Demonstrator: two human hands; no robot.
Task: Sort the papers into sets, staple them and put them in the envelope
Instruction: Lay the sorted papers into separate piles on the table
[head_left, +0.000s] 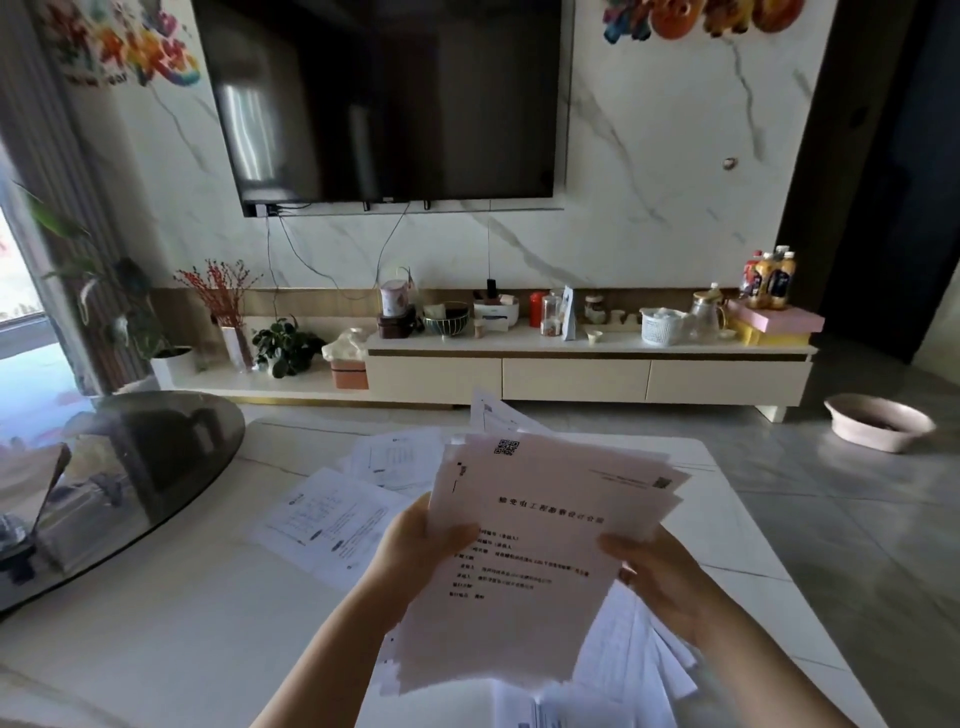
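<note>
Our left hand (415, 545) pinches the left edge of a fanned stack of papers (530, 551), thumb on the printed face and fingers hidden behind; our right hand (660, 577) grips the right edge, its fingers curled round the sheets. We hold the stack raised and tilted toward us above a pale table (156, 623). The top sheet shows a printed heading, several lines of text and a small square code near its upper edge. How many sheets are in the stack we cannot count, since only staggered edges show at the top and right, but there are clearly several. On the table, to the left and beyond our hands, lie at least three loose printed sheets (327, 519), overlapping one another. Under our right wrist sits another loose pile of sheets (639, 654), and a further page edge (550, 709) lies at the near rim. We see no stapler and no envelope here; they may be outside the view. Judging by this, the job is at its start: sorting is under way, no tidy stapled set is visible, and stapling and filling the envelope remain. A dark round glass tabletop (130, 467) adjoins the table at the left.
</note>
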